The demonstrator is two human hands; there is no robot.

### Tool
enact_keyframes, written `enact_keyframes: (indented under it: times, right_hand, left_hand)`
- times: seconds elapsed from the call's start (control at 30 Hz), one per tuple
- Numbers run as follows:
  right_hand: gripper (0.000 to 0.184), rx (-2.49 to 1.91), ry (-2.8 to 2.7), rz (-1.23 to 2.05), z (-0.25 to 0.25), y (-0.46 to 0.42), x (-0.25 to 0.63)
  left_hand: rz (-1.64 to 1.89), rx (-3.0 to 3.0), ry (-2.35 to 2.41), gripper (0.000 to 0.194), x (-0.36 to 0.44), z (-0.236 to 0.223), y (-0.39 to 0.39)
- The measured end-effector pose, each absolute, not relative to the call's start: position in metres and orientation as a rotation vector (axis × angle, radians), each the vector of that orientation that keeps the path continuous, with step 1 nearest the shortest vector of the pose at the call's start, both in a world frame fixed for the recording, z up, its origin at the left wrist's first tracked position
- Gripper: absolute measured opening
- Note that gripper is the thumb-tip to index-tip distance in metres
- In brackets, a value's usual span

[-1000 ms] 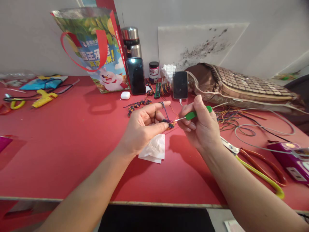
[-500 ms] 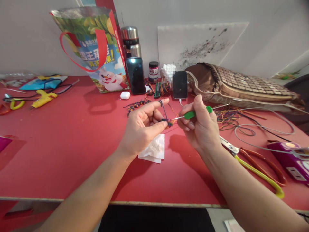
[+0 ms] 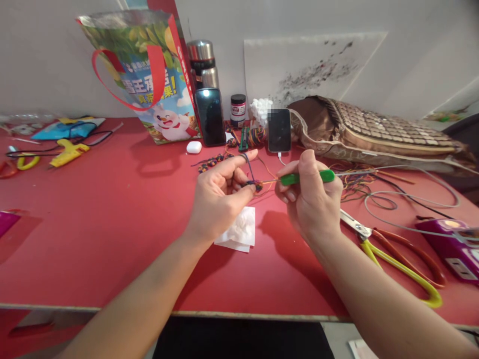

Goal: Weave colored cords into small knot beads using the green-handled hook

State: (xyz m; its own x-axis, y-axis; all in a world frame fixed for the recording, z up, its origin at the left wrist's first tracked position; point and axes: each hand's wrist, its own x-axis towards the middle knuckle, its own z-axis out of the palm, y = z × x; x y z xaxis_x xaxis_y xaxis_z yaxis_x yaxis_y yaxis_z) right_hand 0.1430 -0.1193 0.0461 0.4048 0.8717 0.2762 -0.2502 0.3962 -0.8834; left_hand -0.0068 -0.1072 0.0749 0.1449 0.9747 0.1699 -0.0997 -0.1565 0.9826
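Observation:
My left hand pinches a small multicoloured crochet piece between thumb and fingers. A dark strand of yarn runs from the raised forefinger down to the piece. My right hand is closed around the green handle of a crochet hook. The hook's thin metal shaft points left and meets the piece; its tip is too small to make out. Behind my left hand lies a knobbly multicoloured crocheted strip. A folded white tissue rests on the table below the hands.
On the red table, red-and-yellow-handled scissors lie beside my right forearm. Loose yarn and cables spread behind it. Two phones, one the charging phone, stand at the back near a carrier bag. A yellow glue gun lies left.
The crochet piece and my left fingertips have shifted slightly left. The hook's handle has turned to lie more level in my right hand.

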Motion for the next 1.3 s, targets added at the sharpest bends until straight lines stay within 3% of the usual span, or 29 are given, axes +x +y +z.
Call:
enact_keyframes:
  times: [0.23,0.4,0.63,0.77,0.97,1.3]
  right_hand:
    - [0.042,-0.867,-0.979,0.756,0.037,-0.125,0.136]
    - [0.015,-0.746,-1.319,0.623,0.035,-0.131,0.139]
    - [0.051,-0.704,-1.785,0.007,0.032,-0.130,0.146]
    - [0.056,-0.748,-1.832,-0.160,0.027,-0.131,0.141]
    - [0.051,-0.811,-1.805,-0.145,0.027,-0.137,0.133]
    - [0.032,-0.774,-1.726,0.063,0.041,-0.140,0.138]
  left_hand:
    - [1.244,1.065,0.870,0.047,-0.006,0.072,-0.104]
    - [1.247,0.825,0.787,0.044,-0.009,0.076,-0.099]
    - [1.123,0.593,0.768,0.047,-0.015,0.079,-0.096]
    - [1.192,0.732,0.759,0.046,-0.011,0.077,-0.100]
    - [1.440,1.196,0.807,0.048,-0.009,0.073,-0.104]
    - [1.424,1.457,0.841,0.047,-0.017,0.069,-0.097]
